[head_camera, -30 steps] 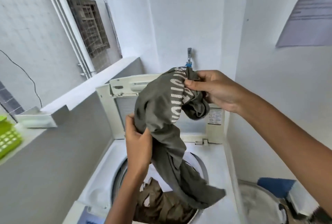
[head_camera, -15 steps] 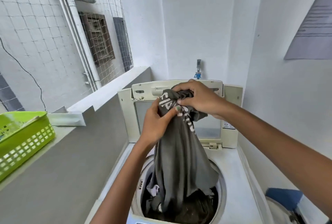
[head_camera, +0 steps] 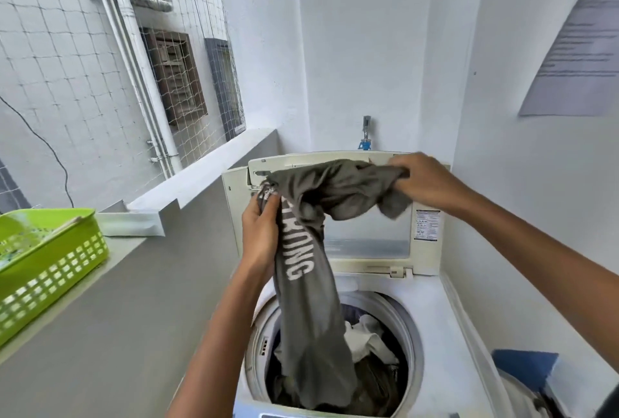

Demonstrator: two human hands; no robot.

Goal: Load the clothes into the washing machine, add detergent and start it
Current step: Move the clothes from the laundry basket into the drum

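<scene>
A grey garment with white lettering hangs over the open top-load washing machine. My left hand grips its upper left edge. Farther right, my right hand grips the bunched top end in front of the raised lid. The garment's lower end dangles into the drum, where white and dark clothes lie.
A green plastic basket stands on the grey ledge at the left. A tap sits on the wall behind the machine. A metal basin with a blue item is at the lower right. White walls close in on the right.
My hands have moved apart, spreading the top of the grey garment. My right hand has shifted right, my left hand down and left. The garment hangs deeper into the drum.
</scene>
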